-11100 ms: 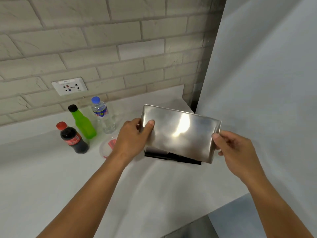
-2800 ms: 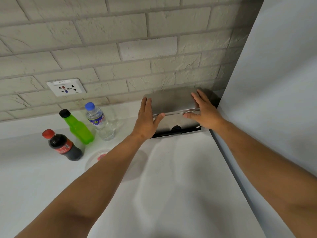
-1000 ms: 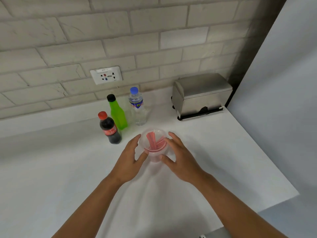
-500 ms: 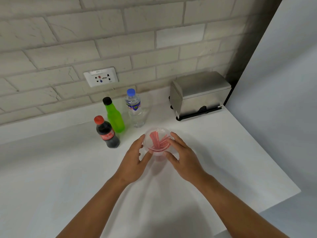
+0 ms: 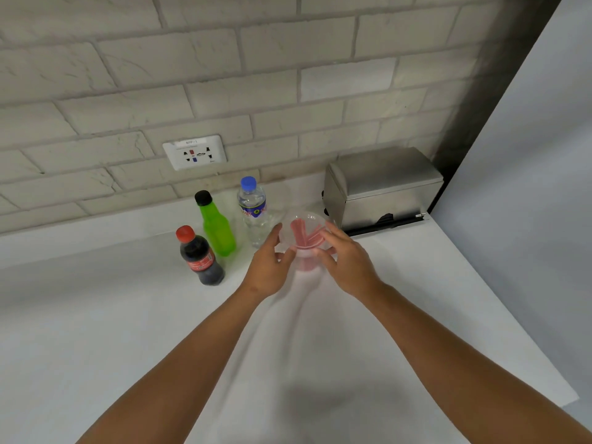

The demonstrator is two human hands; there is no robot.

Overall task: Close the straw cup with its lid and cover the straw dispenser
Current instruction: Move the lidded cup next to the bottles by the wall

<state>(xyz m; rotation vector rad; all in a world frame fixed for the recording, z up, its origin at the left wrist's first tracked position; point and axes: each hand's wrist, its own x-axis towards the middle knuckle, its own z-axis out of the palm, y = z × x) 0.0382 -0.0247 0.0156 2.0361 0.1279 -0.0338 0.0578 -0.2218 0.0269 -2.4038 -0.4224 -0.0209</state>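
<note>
A clear plastic straw cup (image 5: 303, 238) holding red straws sits at the middle of the white counter, with a clear lid over its top. My left hand (image 5: 267, 269) grips its left side and my right hand (image 5: 347, 265) grips its right side, fingers on the rim. The stainless-steel straw dispenser (image 5: 382, 190) stands at the back right against the brick wall, its metal cover on top and a dark slot along its base.
A cola bottle (image 5: 200, 256), a green bottle (image 5: 215, 225) and a water bottle (image 5: 254, 209) stand left of the cup. A wall socket (image 5: 194, 152) is behind them. A grey panel (image 5: 528, 187) borders the counter (image 5: 96, 315) on the right.
Earlier both hands set the metal cover on the dispenser at the wall. Since then they moved to the straw cup and now hold it slightly farther back, nearer the bottles.
</note>
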